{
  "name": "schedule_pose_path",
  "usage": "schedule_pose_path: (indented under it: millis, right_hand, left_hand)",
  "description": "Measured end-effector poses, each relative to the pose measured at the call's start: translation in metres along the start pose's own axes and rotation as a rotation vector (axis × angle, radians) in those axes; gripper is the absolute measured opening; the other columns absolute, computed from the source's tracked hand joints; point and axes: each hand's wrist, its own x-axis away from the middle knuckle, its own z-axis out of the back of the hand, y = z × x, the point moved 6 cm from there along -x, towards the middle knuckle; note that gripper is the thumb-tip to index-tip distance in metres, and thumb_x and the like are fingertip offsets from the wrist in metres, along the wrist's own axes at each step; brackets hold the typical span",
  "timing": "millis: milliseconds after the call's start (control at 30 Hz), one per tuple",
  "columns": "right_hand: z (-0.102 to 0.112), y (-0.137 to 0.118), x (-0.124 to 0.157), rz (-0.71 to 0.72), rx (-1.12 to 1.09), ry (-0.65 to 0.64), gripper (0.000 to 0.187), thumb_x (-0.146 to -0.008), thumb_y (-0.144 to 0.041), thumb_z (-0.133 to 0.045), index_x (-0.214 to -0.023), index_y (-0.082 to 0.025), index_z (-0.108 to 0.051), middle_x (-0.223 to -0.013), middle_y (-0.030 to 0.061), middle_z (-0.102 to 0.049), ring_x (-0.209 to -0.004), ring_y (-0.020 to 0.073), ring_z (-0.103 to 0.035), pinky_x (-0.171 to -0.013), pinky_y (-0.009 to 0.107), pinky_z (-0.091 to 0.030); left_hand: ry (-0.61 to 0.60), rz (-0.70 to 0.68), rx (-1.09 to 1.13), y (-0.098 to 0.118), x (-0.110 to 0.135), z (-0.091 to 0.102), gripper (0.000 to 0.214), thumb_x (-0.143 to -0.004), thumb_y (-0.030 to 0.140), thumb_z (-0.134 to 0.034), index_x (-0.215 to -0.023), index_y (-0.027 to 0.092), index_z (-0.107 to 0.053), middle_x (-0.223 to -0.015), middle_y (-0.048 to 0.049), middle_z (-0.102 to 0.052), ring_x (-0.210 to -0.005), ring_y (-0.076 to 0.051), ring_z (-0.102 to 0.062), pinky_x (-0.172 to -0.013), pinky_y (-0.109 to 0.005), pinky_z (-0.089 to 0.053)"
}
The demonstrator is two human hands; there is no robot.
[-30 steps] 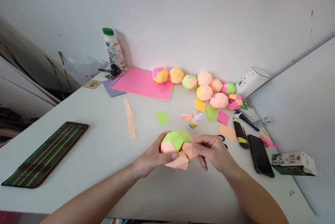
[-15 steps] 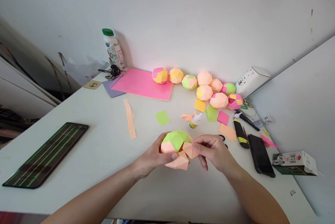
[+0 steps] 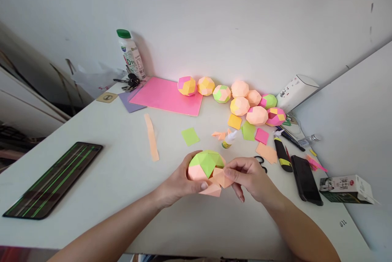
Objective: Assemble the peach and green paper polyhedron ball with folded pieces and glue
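At the left of the desk (image 3: 122, 180) we see a dark panel (image 3: 55, 180) with green stripes, then a peach paper strip (image 3: 151, 137). In the middle, our left hand (image 3: 180, 182) holds a green and peach paper ball (image 3: 206, 164) by its left side, over the near part of the desk. At the ball's right side, our right hand (image 3: 252, 176) pinches a peach flap (image 3: 219, 176). Further right lie a black phone (image 3: 306, 180) and a carton (image 3: 346, 189).

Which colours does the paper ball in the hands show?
The paper ball is light green on top, peach below, best seen in the head view.
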Motion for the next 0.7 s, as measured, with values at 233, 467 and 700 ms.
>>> schedule_pose_path:
  millis: [233,467,700]
  right_hand:
    - [-0.002,0.000,0.003,0.007,0.034,0.028,0.031,-0.081,-0.044,-0.067,-0.071,-0.015,-0.063,-0.044,-0.0046,-0.055,-0.032,0.0070,-0.046,-0.034,0.018,-0.036]
    - [-0.008,-0.007,0.005,0.039,0.047,0.030,0.029,-0.080,-0.043,-0.067,-0.071,-0.016,-0.062,-0.048,-0.0048,-0.052,-0.039,0.0070,-0.046,-0.037,0.019,-0.038]
    - [-0.009,-0.015,0.008,0.067,0.090,0.095,0.025,-0.077,-0.039,-0.068,-0.068,-0.016,-0.061,-0.056,-0.0037,-0.051,-0.045,0.0065,-0.042,-0.041,0.020,-0.033]
  left_hand:
    - [0.000,-0.016,0.015,0.002,0.001,-0.001,0.090,-0.064,0.040,-0.084,-0.134,0.022,-0.031,-0.130,-0.0162,-0.054,-0.120,-0.037,-0.053,-0.093,-0.052,-0.046]
    - [0.001,-0.045,0.010,0.004,0.001,-0.002,0.087,-0.065,0.038,-0.083,-0.133,0.022,-0.031,-0.129,-0.0162,-0.055,-0.118,-0.036,-0.055,-0.092,-0.050,-0.048]
    - [0.012,-0.043,0.018,-0.001,0.001,-0.001,0.089,-0.064,0.039,-0.084,-0.135,0.023,-0.033,-0.123,-0.0137,-0.059,-0.114,-0.034,-0.058,-0.093,-0.050,-0.046]
